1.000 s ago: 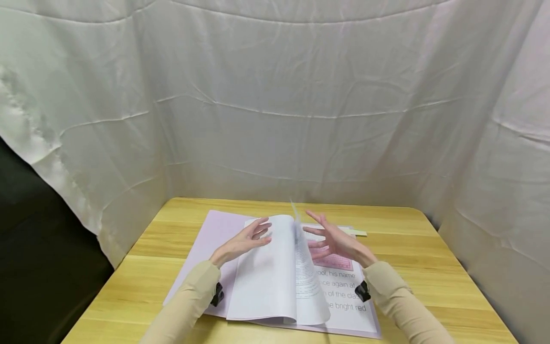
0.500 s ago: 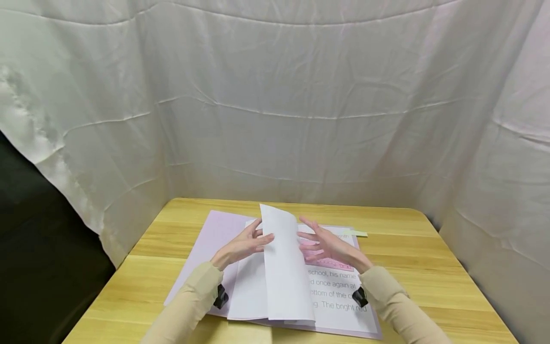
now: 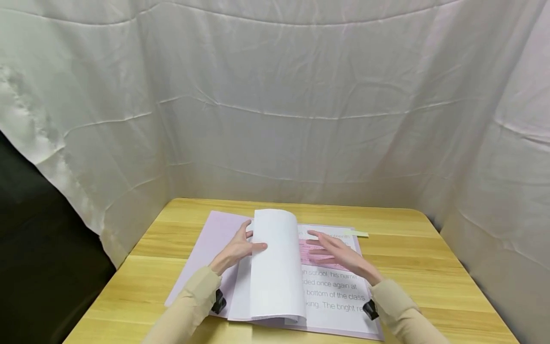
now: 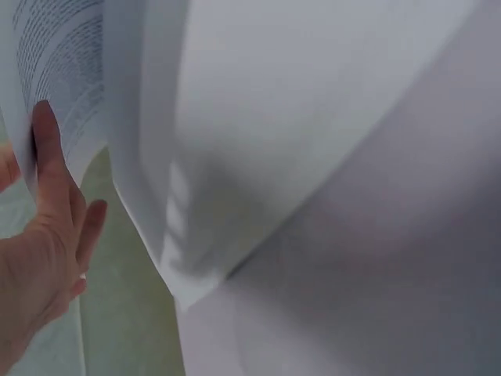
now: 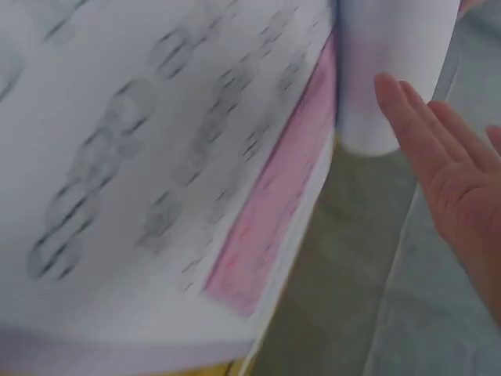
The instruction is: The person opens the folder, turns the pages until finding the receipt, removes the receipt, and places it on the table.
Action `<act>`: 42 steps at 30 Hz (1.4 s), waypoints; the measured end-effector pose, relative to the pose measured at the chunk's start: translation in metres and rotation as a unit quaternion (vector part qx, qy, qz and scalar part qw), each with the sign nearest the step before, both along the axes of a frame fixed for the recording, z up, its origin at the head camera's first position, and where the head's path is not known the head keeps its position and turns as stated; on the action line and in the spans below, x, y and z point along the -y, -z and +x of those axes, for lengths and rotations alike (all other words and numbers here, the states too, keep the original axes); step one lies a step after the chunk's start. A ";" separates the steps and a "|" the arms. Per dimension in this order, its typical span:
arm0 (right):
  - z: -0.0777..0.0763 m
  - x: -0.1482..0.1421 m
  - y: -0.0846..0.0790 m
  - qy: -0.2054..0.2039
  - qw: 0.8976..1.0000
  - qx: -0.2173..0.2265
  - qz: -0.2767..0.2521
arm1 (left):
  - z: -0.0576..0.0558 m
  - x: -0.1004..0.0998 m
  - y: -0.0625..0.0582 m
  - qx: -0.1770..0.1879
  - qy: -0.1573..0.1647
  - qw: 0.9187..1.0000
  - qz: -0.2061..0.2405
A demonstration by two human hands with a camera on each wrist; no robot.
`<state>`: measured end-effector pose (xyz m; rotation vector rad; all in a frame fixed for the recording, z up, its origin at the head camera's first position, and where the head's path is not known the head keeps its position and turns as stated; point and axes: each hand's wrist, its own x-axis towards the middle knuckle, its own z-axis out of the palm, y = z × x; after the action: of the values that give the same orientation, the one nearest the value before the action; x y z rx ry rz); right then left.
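Note:
A large-print book (image 3: 335, 298) with pale purple covers lies open on the table. My left hand (image 3: 234, 249) holds a raised white page (image 3: 277, 267) near its left edge, thumb in front and fingers behind. In the left wrist view the left hand (image 4: 43, 258) has a finger on the small-print side of that page (image 4: 63, 47). My right hand (image 3: 337, 252), fingers extended, is over the right-hand page, above a pink printed strip (image 3: 306, 253). The right wrist view shows the right hand (image 5: 454, 172) holding nothing, beside the curved page (image 5: 383, 63).
A pale green tab (image 3: 360, 233) sticks out from the book's upper right edge. The wooden table (image 3: 429, 267) surrounds the book. Grey-white curtains (image 3: 283, 95) stand behind and at both sides, with a dark area (image 3: 47, 248) at left.
The loose page has swung from right to left over the spine, showing more large print. My left hand has taken hold of its edge and shifted left; my right hand has moved slightly right.

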<state>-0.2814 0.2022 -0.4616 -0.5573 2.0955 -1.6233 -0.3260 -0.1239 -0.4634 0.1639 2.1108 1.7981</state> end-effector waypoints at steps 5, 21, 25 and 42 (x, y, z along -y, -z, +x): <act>0.000 -0.026 0.014 0.068 0.995 -0.069 0.035 | -0.001 0.008 0.007 -0.024 -0.022 0.998 -0.054; -0.020 -0.065 0.043 0.182 0.942 -0.135 0.248 | -0.007 0.014 0.026 -0.190 0.010 0.955 -0.226; -0.025 -0.064 0.041 0.147 0.939 -0.157 0.270 | -0.008 0.015 0.029 -0.177 0.017 0.952 -0.248; -0.040 -0.058 0.039 0.135 0.930 -0.105 0.325 | -0.011 0.017 0.034 -0.210 0.032 0.913 -0.349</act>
<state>-0.3210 0.2605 -0.5008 -0.2236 2.7755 -0.9038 -0.3372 -0.1411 -0.4979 0.4493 2.8671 0.9224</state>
